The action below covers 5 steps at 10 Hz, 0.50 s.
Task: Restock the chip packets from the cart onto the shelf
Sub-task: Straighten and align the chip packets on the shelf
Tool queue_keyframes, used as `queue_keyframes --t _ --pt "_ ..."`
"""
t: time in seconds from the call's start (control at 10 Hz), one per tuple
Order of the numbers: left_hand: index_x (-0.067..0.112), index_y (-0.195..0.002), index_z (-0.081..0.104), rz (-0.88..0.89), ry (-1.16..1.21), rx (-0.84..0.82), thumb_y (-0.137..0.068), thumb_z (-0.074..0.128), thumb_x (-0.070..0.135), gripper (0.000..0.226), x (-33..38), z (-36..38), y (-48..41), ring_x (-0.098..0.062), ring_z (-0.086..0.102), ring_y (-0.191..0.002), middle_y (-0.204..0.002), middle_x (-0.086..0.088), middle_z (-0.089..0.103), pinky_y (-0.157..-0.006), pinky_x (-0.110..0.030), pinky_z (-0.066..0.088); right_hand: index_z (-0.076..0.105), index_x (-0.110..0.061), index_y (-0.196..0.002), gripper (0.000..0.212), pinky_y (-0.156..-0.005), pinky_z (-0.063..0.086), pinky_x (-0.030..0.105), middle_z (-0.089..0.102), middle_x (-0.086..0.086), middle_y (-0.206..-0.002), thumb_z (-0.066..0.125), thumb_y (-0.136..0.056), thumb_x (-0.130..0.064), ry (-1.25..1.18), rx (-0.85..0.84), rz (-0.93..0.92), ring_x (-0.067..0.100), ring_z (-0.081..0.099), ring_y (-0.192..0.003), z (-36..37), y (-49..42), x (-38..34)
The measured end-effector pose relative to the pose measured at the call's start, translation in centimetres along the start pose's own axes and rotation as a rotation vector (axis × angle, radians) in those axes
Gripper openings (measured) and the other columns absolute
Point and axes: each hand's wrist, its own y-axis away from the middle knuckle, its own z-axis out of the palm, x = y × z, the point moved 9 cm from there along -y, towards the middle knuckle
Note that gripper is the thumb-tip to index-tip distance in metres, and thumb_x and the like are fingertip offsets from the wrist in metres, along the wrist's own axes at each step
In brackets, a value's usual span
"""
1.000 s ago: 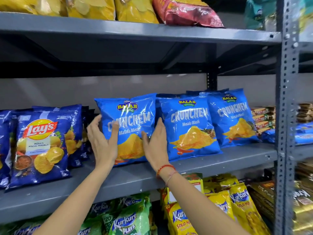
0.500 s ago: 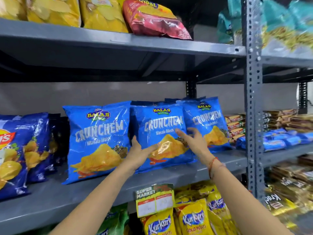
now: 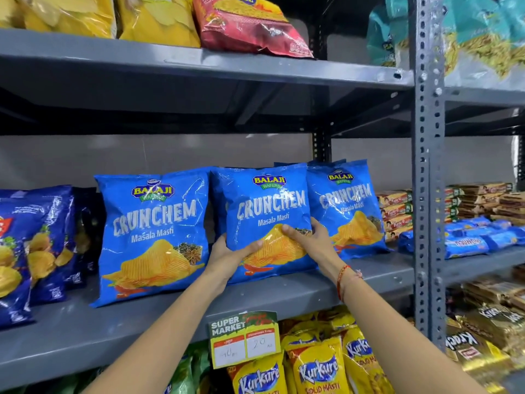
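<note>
Three blue Crunchem chip packets stand upright on the grey middle shelf (image 3: 284, 300). My left hand (image 3: 230, 257) grips the lower left edge of the middle packet (image 3: 267, 206), thumb across its front. My right hand (image 3: 309, 240) holds the same packet's lower right side, fingers spread over the printed chips. The left packet (image 3: 153, 237) stands free a little apart. Leaning just behind the middle one is the right packet (image 3: 349, 209). The cart is out of view.
Dark blue Lay's packets (image 3: 34, 245) fill the shelf's left end. Biscuit packs (image 3: 397, 211) lie to the right. A grey upright post (image 3: 429, 166) divides the racks. Yellow and red packets sit on the upper shelf (image 3: 255, 69); Kurkure packets (image 3: 318, 368) and a price tag (image 3: 244, 336) hang below.
Both hands left the left packet and moved right onto the middle packet, closing around its lower sides. The camera view shifted right.
</note>
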Motion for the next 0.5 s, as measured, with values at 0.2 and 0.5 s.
queue_keyframes --t 0.2,0.5 --pt "0.022 -0.110 0.049 0.064 -0.041 0.026 -0.068 0.079 0.024 0.051 0.4 -0.1 0.3 -0.013 0.062 -0.092 -0.115 -0.006 0.063 -0.067 -0.024 0.052 0.051 -0.009 -0.128 0.078 -0.093 0.055 0.041 0.064 0.010 -0.124 0.082 -0.064 -0.042 0.016 0.001 0.001 0.025 0.063 -0.111 0.2 -0.5 0.4" --pt "0.014 -0.136 0.036 0.194 -0.433 0.258 -0.078 0.070 0.036 0.070 2.4 -0.3 4.4 -0.028 0.042 -0.126 -0.137 -0.011 0.045 -0.103 -0.042 0.037 0.042 -0.011 -0.136 0.083 -0.087 0.043 0.029 0.058 0.006 -0.121 0.073 -0.071 -0.052 0.249 0.211 -0.081 0.016 0.053 -0.106 -2.0 3.3 -2.1"
